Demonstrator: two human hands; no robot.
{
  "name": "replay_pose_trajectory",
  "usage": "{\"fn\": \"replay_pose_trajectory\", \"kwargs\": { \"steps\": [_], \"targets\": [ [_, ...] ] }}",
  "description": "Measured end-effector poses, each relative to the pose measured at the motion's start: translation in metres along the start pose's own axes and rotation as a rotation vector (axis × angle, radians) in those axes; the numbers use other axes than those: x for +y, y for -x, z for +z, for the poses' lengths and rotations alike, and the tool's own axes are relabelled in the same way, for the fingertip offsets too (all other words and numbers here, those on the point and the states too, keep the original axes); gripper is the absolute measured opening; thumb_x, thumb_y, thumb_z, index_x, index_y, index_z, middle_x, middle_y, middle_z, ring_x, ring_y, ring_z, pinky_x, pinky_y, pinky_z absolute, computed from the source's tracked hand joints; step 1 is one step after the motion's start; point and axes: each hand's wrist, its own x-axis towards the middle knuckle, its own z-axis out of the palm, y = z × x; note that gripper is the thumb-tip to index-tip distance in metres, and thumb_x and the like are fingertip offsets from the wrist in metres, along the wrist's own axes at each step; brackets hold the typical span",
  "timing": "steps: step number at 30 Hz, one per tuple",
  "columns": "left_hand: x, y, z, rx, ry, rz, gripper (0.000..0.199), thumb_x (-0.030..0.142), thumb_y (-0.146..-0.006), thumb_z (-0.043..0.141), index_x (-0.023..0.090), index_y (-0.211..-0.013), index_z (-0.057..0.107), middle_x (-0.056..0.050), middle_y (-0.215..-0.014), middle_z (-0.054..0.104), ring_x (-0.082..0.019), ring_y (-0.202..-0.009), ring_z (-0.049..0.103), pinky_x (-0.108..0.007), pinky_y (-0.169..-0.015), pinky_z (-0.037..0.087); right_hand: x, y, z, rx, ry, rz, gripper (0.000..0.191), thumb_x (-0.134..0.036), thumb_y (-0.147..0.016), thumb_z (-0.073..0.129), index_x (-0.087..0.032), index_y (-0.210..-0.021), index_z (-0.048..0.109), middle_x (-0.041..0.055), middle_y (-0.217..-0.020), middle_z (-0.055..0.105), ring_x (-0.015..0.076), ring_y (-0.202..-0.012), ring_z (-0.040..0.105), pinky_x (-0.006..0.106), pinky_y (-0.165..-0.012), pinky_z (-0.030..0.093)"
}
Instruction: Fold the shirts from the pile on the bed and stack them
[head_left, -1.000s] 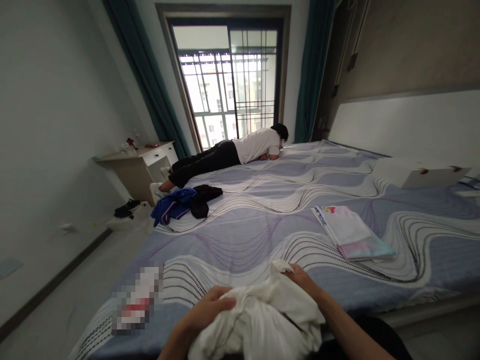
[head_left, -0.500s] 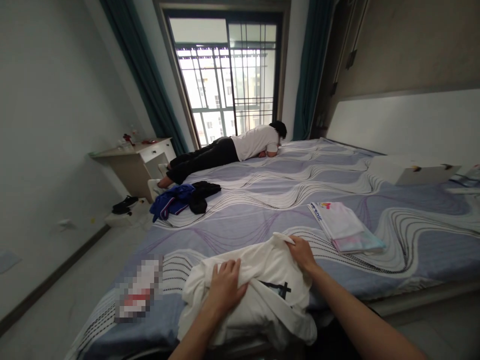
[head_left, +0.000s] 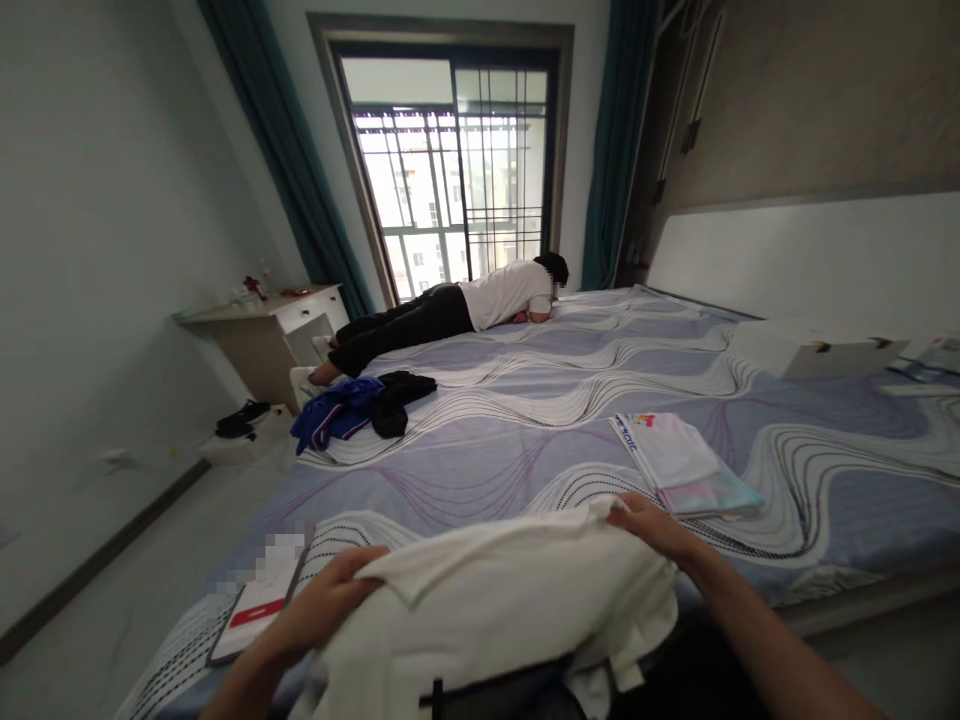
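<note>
Head view, left hand (head_left: 334,597) and right hand (head_left: 651,524) pinching white garment (head_left: 487,600) by its edge, bedspread (head_left: 480,470) stretching beyond

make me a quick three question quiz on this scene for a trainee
1. True or false: the left hand and right hand both hold the white fabric garment.
2. Which is nearer the right hand: (a) the flat, folded white-and-pink item or (b) the crumpled blue-and-black clothes?
3. Fill in: the person lying on the wave-patterned grey-blue bedspread wears a ____ top.

Key: 1 true; 2 a; 3 white.
</note>
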Motion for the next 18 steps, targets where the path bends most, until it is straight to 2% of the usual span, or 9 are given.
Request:
{"fn": "replay_pose_trajectory", "kwargs": {
  "steps": [2,4,7,9,11,14,16,18],
  "targets": [
    [0.005,0.001,-0.018,0.192,-0.089,-0.015,0.026,0.041,-0.076,0.052,0.024,-0.076,0.072,0.0,-0.076,0.073,-0.021,-0.076,0.065,-0.025,-0.067,0.051,-0.022,0.001,-0.011,0.088,0.077,-0.025,0.035,-0.049,-0.073,0.069,-0.015,-0.079,0.074,0.0,-0.067,0.067,0.0139,-0.058,0.051,0.024,-0.057,0.037],
    [0.001,-0.007,-0.029,0.387,-0.252,-0.033,0.025,0.035,-0.072,0.05,0.026,-0.076,0.073,0.001,-0.075,0.073,-0.021,-0.077,0.066,-0.024,-0.069,0.049,-0.037,-0.003,-0.018,0.15,0.198,-0.047,0.029,-0.044,-0.072,0.069,-0.015,-0.07,0.074,-0.0008,-0.062,0.065,0.014,-0.058,0.051,0.024,-0.057,0.037],
    [-0.016,-0.021,-0.028,0.595,-0.421,-0.073,0.03,0.026,-0.066,0.045,0.027,-0.079,0.073,0.0,-0.078,0.075,-0.021,-0.077,0.066,-0.024,-0.07,0.046,-0.04,-0.007,-0.023,0.209,0.314,-0.099,0.025,-0.036,-0.073,0.062,-0.016,-0.06,0.07,-0.0016,-0.057,0.063,0.0141,-0.057,0.052,0.023,-0.056,0.037],
    [-0.027,-0.023,-0.019,0.708,-0.422,-0.093,0.032,0.026,-0.068,0.043,0.026,-0.082,0.072,-0.001,-0.076,0.074,-0.021,-0.074,0.066,-0.025,-0.067,0.045,-0.033,-0.005,-0.024,0.309,0.338,-0.169,0.025,-0.035,-0.074,0.058,-0.017,-0.065,0.072,-0.0009,-0.061,0.065,0.0162,-0.061,0.056,0.024,-0.058,0.04],
    [-0.031,-0.018,-0.01,0.82,-0.36,-0.084,0.032,0.027,-0.072,0.042,0.025,-0.087,0.07,-0.001,-0.073,0.072,-0.02,-0.069,0.065,-0.025,-0.064,0.045,-0.024,0.004,-0.022,0.482,0.354,-0.262,0.026,-0.036,-0.076,0.058,-0.017,-0.074,0.075,0.0002,-0.069,0.069,0.0191,-0.068,0.061,0.026,-0.063,0.043],
    [-0.018,-0.007,-0.007,1.021,-0.244,0.007,0.029,0.028,-0.075,0.044,0.024,-0.091,0.068,0.001,-0.074,0.07,-0.018,-0.069,0.062,-0.025,-0.064,0.045,-0.026,0.017,-0.016,0.861,0.413,-0.425,0.027,-0.039,-0.08,0.059,-0.019,-0.084,0.076,0.0014,-0.077,0.073,0.021,-0.075,0.064,0.027,-0.068,0.046],
    [0.0,-0.008,-0.017,1.169,-0.207,0.081,0.027,0.025,-0.075,0.047,0.024,-0.093,0.067,0.002,-0.08,0.069,-0.017,-0.074,0.061,-0.024,-0.067,0.045,-0.043,0.016,-0.016,1.112,0.493,-0.551,0.026,-0.04,-0.083,0.059,-0.02,-0.087,0.076,0.0022,-0.078,0.073,0.0203,-0.074,0.065,0.026,-0.069,0.046],
    [0.018,-0.027,-0.038,1.241,-0.223,0.127,0.027,0.024,-0.077,0.047,0.023,-0.095,0.067,0.003,-0.081,0.068,-0.017,-0.076,0.061,-0.024,-0.068,0.044,-0.07,-0.002,-0.023,1.247,0.604,-0.657,0.029,-0.042,-0.088,0.058,-0.02,-0.091,0.076,0.0036,-0.08,0.074,0.0198,-0.074,0.065,0.026,-0.071,0.045]
  ]
}}
